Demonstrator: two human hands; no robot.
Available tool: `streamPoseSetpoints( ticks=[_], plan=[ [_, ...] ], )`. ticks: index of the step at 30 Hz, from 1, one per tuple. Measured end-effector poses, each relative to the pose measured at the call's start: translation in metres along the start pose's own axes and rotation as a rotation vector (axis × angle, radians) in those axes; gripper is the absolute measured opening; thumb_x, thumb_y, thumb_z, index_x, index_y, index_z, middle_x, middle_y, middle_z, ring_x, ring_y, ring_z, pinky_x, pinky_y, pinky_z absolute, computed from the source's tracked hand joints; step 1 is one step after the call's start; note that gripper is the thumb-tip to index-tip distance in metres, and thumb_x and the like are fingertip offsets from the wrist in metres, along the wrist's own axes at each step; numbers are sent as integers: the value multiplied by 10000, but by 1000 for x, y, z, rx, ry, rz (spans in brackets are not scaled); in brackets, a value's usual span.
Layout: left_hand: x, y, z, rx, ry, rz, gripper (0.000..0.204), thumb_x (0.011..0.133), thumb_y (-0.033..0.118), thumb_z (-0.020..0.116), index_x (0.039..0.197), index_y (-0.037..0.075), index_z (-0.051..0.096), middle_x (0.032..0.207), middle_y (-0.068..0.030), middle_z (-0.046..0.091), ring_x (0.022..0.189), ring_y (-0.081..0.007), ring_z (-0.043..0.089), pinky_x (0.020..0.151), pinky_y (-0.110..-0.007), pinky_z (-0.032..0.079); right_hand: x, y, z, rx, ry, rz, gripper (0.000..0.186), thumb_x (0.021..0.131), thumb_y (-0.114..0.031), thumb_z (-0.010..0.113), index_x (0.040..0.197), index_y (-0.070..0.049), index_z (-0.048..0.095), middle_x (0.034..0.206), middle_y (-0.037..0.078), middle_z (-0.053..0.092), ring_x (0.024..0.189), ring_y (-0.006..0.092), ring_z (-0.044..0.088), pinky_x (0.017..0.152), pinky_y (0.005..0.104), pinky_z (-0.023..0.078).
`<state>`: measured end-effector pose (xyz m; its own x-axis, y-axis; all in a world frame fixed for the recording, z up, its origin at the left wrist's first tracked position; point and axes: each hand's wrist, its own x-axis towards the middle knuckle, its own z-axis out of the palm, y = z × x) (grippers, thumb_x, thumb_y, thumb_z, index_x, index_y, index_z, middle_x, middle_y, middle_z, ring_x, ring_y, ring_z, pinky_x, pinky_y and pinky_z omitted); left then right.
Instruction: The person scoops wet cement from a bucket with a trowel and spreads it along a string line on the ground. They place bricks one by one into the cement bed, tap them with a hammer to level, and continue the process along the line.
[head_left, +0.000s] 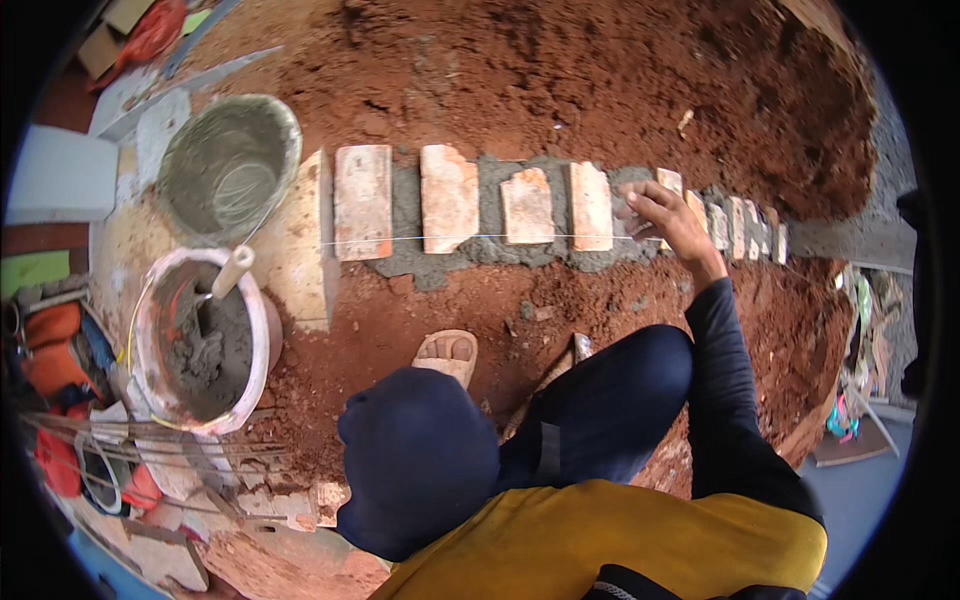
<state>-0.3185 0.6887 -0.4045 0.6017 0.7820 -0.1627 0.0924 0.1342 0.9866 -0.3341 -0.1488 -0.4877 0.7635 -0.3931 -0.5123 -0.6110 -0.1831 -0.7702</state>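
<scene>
My right hand [668,222] reaches over the row of bricks, its fingers loosely bent and apart, with no held object visible. It hovers beside a pale upright-looking brick [591,207] and above the grey mortar bed [628,190]. A thin white string line [460,237] runs along the row and passes by the fingertips; whether they touch it is unclear. Further left along the mortar lie a broken brick piece [527,206], a chipped brick [449,198] and a whole one [363,203]. Several more bricks [738,228] continue to the right. My left hand is out of sight.
Left stands a bucket [270,345] of wet mortar with a wooden-handled trowel [233,272] in it. Behind it is an empty mortar-stained bucket [230,165]. Thin metal rods [150,430] lie lower left. Red soil [560,80] rises beyond the row; my sandaled foot [447,352] is near it.
</scene>
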Motion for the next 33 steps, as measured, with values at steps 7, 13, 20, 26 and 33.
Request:
streamPoseSetpoints(
  ticks=[7, 13, 20, 26, 33],
  plan=[
    [-67, -17, 289, 58, -949, 5, 762, 930, 323, 713, 1532, -29, 406, 1466, -211, 544, 1373, -373, 529, 1154, -493, 438, -7, 11, -114, 175, 351, -306, 371, 1083, -345, 616, 1355, -100, 676, 1043, 17, 766, 884, 82, 716, 797, 256, 604],
    [-310, -170, 537, 117, -1786, -52, 658, 930, 213, 741, 1469, 39, 406, 1246, -75, 615, 1143, -160, 618, 1030, -350, 495, -2, 205, -91, 421, 417, 394, 272, 1071, -237, 566, 1214, -58, 714, 913, 31, 745, 720, 112, 681, 587, 265, 591],
    [-568, -300, 607, 628, -2048, -239, 568, 930, 173, 756, 1381, 58, 430, 1306, -129, 619, 1198, -240, 661, 1041, -407, 565, 44, 307, -23, 1119, 482, 394, 204, 1046, -218, 631, 1214, -102, 647, 907, 24, 705, 703, 131, 669, 603, 320, 622],
    [-630, -372, 610, 655, -2016, -327, 587, 887, 107, 785, 1360, 56, 441, 1259, -120, 624, 1176, -256, 662, 1070, -476, 560, 44, 304, -31, 1453, 386, 200, 227, 1057, -153, 587, 1261, -101, 672, 909, -1, 685, 763, 114, 662, 662, 305, 585],
    [-635, -415, 597, 685, -1956, -646, 428, 934, 67, 753, 1301, 24, 537, 1252, -122, 657, 1225, -288, 647, 1089, -564, 547, 38, 312, -32, 604, 766, 2, 391, 995, -128, 652, 1382, -76, 652, 1093, 44, 624, 838, 130, 624, 705, 283, 584]
  ],
)
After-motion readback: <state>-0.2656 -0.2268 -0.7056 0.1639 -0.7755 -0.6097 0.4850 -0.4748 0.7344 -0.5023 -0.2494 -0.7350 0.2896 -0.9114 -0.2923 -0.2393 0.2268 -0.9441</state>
